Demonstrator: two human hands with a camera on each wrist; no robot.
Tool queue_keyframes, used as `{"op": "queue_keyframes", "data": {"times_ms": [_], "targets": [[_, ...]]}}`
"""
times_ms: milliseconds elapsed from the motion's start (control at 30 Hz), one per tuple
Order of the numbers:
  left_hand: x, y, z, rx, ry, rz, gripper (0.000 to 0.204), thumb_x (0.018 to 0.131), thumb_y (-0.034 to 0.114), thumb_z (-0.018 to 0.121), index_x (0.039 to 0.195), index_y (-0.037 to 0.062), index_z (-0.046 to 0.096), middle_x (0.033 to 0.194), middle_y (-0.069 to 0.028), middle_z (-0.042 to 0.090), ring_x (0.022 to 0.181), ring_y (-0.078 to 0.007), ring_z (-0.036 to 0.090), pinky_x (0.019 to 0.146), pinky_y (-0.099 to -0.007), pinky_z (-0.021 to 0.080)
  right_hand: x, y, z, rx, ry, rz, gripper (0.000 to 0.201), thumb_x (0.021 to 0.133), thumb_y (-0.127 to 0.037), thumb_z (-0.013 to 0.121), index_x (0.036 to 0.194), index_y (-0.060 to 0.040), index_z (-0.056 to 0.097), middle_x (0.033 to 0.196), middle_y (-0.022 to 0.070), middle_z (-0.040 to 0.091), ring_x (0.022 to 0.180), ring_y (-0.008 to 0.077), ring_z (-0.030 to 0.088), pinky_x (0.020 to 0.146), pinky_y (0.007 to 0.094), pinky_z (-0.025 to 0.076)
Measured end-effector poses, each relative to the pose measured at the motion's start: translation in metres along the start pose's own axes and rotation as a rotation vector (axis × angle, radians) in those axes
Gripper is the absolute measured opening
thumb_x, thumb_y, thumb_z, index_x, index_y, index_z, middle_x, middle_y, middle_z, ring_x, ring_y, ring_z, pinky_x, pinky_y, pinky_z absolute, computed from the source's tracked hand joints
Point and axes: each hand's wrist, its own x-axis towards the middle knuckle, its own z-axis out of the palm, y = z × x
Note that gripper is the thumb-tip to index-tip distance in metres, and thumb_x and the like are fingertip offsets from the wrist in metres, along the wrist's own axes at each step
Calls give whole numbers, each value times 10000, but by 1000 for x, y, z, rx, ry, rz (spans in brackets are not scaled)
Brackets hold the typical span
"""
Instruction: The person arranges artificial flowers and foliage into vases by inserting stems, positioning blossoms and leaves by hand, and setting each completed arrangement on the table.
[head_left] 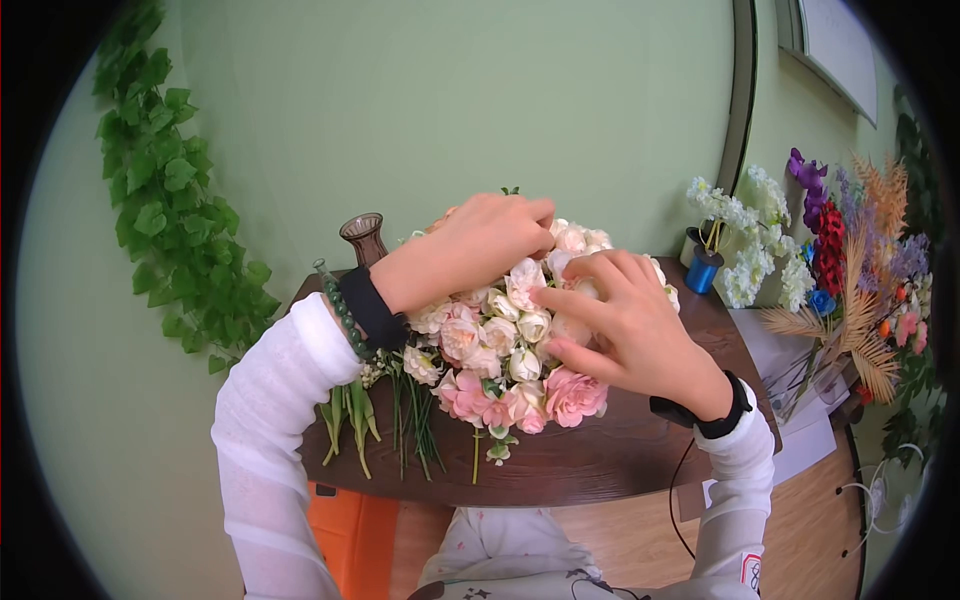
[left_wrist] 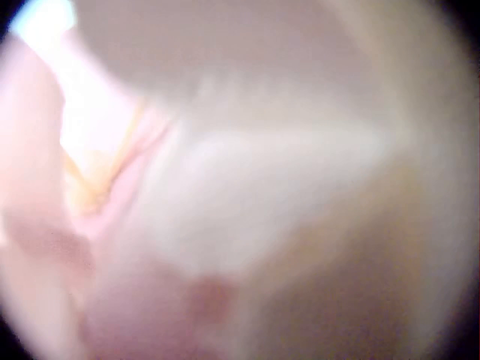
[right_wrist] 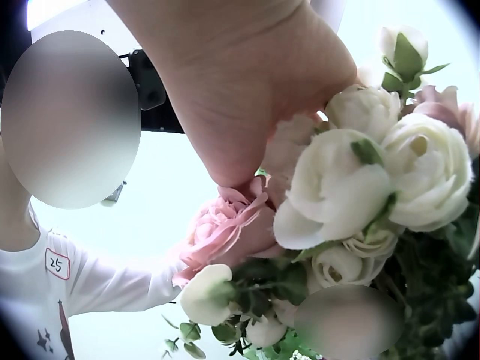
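Observation:
A dense bouquet of artificial cream and pale pink roses (head_left: 500, 335) sits on the dark wooden table (head_left: 560, 470). My left hand (head_left: 475, 250) reaches across its far side, fingers bent down among the blooms and their tips hidden. Over the bouquet's right side lies my right hand (head_left: 635, 320), with thumb and fingers spread and touching the petals. A deeper pink rose (head_left: 577, 396) is just below that thumb. In the right wrist view, the hand (right_wrist: 255, 90) presses in behind white roses (right_wrist: 334, 187), which hide its fingers. Pale blurred petals (left_wrist: 217, 187) fill much of the left wrist view.
Behind my left wrist stands a brown glass vase (head_left: 365, 238). Green stems (head_left: 350, 430) lie toward the table's front left edge. A blue spool (head_left: 703, 272) is at the back right, near white blossom sprays (head_left: 745, 275) and mixed flowers (head_left: 835, 230). An orange box (head_left: 350, 530) is below.

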Motion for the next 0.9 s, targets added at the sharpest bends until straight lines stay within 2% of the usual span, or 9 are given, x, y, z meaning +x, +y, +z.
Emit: {"op": "queue_keyframes", "data": {"times_ms": [133, 433, 533, 600, 633, 700, 800, 900], "targets": [[-5, -2, 3, -77, 125, -18, 69, 688, 31, 602, 741, 61, 569, 856, -45, 577, 721, -240, 580, 582, -351, 460, -1, 2, 1, 9, -2, 8, 327, 741, -306, 621, 1035, -163, 599, 942, 75, 511, 891, 258, 465, 772, 372, 348], [-11, -4, 1, -45, 49, -71, 73, 725, 77, 598, 794, 88, 576, 737, -79, 576, 712, -273, 554, 620, -374, 443, -1, 3, 1, 1, 4, 1, 328, 748, -299, 615, 1044, -157, 597, 938, 66, 511, 879, 249, 466, 754, 363, 343], [-13, 1, -3, -37, 57, -71, 104, 721, 56, 584, 821, 81, 575, 719, -89, 564, 716, -285, 552, 625, -380, 441, -1, 5, 0, 31, -46, 17, 360, 735, -320, 627, 1061, -171, 595, 981, 105, 513, 910, 272, 471, 795, 385, 357], [-14, 0, -2, -32, 57, -64, 143, 711, 32, 579, 845, 81, 567, 727, -91, 561, 736, -289, 551, 635, -382, 439, 3, 8, -4, 45, 9, -2, 424, 714, -352, 641, 1097, -181, 586, 1085, 189, 497, 1009, 334, 468, 870, 426, 358], [-15, 0, -2, -26, 56, -57, 183, 700, 8, 574, 868, 81, 560, 735, -94, 558, 755, -293, 549, 646, -384, 437, 4, 11, -4, 45, 8, -2, 424, 714, -352, 641, 1097, -181, 586, 1085, 189, 497, 1009, 334, 468, 870, 426, 358], [-16, 2, -3, -15, 35, -71, 226, 687, -14, 570, 889, 86, 550, 762, -95, 559, 779, -294, 546, 658, -384, 436, 5, 18, -4, 96, -19, 40, 470, 704, -378, 644, 1127, -186, 574, 1178, 268, 442, 1095, 398, 434, 926, 460, 336], [-17, 3, -3, 6, -7, -108, 305, 663, -49, 568, 931, 90, 526, 809, -99, 558, 818, -297, 538, 684, -381, 432, 8, 21, -6, 214, -127, 116, 482, 710, -380, 638, 1141, -177, 566, 1186, 283, 439, 1108, 411, 433, 931, 469, 327], [-19, 3, -2, 4, -39, -133, 347, 652, -66, 567, 960, 81, 505, 840, -105, 554, 842, -302, 529, 708, -378, 429, 11, 24, -4, 248, -141, 96, 483, 720, -388, 627, 1150, -181, 558, 1165, 267, 464, 1074, 402, 460, 933, 459, 325]]}}
